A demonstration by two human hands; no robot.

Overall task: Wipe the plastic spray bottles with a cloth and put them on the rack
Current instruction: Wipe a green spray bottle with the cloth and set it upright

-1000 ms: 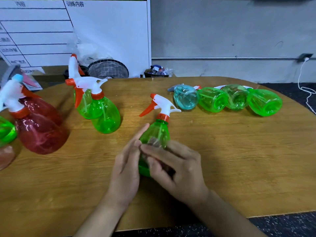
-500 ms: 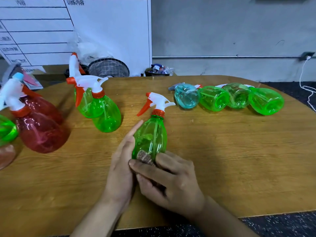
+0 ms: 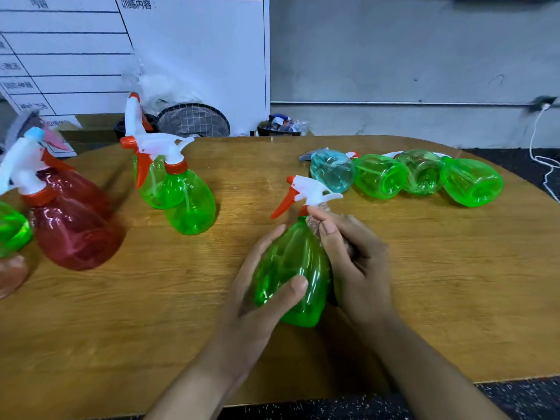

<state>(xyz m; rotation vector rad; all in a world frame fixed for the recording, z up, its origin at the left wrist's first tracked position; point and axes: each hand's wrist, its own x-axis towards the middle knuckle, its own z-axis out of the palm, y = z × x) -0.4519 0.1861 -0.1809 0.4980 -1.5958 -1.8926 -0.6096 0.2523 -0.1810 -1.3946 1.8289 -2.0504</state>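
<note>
Here the wooden table (image 3: 424,298) carries everything, a broad rounded top with spray bottles gathered in groups. At the far right four bottles lie on their sides in a touching row (image 3: 406,177), one teal and three green, their bases turned toward the camera. At the left stand two red bottles (image 3: 72,225), and further in two upright green bottles (image 3: 181,195) stand pressed together. No rack can be made out in this view; a wire mesh basket (image 3: 194,121) sits beyond the table's far edge. The bottle being wiped, a green spray bottle (image 3: 291,268) with a white and orange trigger head, is held near the table's front centre, its long axis tilted so the head points up and away and the base comes toward the person. The left hand (image 3: 257,307) cradles the lower body from the left, fingers curled behind it and thumb pressed across the front. The right hand (image 3: 354,262) lies against the bottle's right shoulder, fingers bunched around a brownish cloth (image 3: 318,222) and pressing it to the neck just under the collar. Judging from this, the neck and head lie directly above the right fingertips, so the wipe would probably run upward along the bottle's axis while the left hand steadies it.
</note>
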